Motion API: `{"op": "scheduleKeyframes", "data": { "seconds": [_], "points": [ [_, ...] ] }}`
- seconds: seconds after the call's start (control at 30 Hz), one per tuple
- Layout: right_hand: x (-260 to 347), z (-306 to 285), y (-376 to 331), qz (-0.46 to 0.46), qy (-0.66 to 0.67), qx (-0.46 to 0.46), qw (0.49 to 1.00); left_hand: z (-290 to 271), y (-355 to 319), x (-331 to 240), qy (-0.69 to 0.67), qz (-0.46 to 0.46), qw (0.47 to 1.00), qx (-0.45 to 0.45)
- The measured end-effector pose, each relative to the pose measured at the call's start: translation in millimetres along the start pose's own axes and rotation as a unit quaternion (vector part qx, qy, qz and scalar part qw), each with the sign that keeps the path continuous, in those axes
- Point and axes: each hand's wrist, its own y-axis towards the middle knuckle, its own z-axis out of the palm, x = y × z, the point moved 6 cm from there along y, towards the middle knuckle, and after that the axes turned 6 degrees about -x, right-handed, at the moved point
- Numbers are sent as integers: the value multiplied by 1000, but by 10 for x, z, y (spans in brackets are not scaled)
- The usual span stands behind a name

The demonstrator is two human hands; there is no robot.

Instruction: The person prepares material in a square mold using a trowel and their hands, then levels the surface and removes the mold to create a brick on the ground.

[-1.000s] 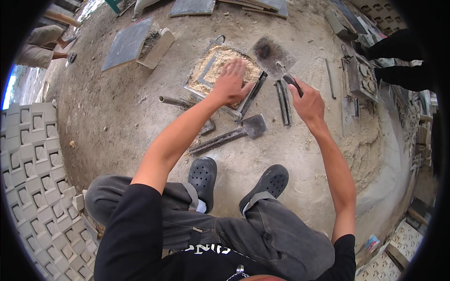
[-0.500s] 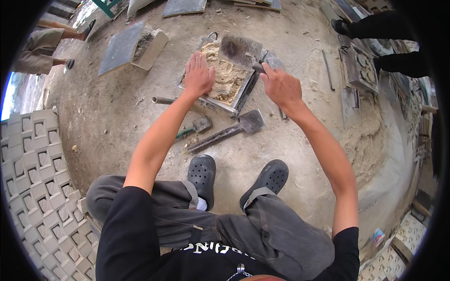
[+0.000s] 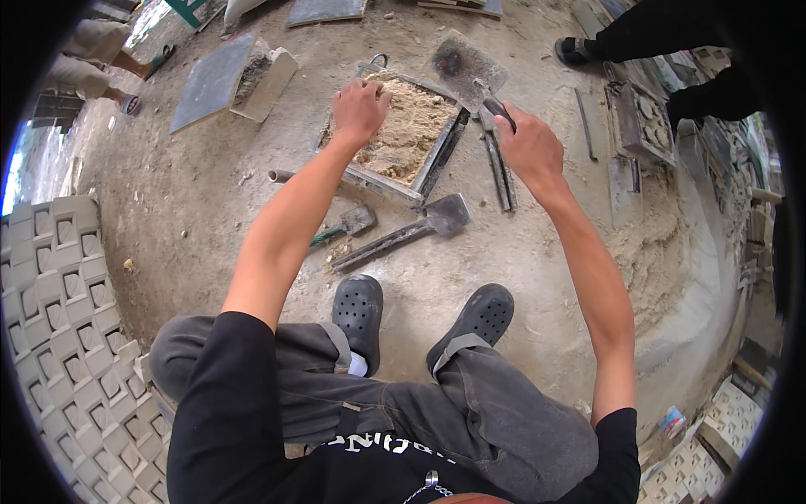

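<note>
A square metal mould frame (image 3: 379,184) lies on the ground in front of me, filled with pale, crumbly sand-like material (image 3: 416,118). My left hand (image 3: 361,111) is over its left part, fingers bent down to the material and thumb apart; it grips nothing that I can see. In my right hand (image 3: 531,147) is the dark handle of a trowel, held closed. Its squarish, dirt-coated blade (image 3: 470,71) hangs beyond the frame's far right corner, clear of the filling. Just right of the frame lies a long dark metal bar (image 3: 499,168).
Nearer me lie a flat-headed metal tool (image 3: 420,231), a small green-handled mallet (image 3: 357,221) and a pipe end (image 3: 280,176). Patterned blocks (image 3: 67,311) are stacked at left. Two other people stand at far left and far right, the right one by another mould (image 3: 642,126).
The trowel has moved off the frame, up and to the right, uncovering the material and the bar. My left hand has shifted slightly up, its fingers going from flat to bent.
</note>
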Motion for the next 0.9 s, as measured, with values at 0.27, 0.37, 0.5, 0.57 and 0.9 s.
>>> {"op": "scheduleKeyframes", "data": {
  "seconds": [0.27, 0.37, 0.5, 0.57, 0.9],
  "points": [
    [-152, 40, -92, -8, 10, -17, 1000, 117, 165, -146, -10, 128, 992, -12],
    [-121, 18, -119, -14, -4, -13, 1000, 172, 153, -198, 4, 198, 980, -24],
    [-145, 24, -153, -26, -9, -20, 999, 238, 150, -242, 38, 267, 962, -44],
    [-163, 19, -165, -27, -11, -20, 999, 253, 128, -262, 59, 302, 951, -43],
    [-137, -15, -232, -31, -57, 6, 998, 305, 233, -260, 112, 280, 951, 74]
  ]
}}
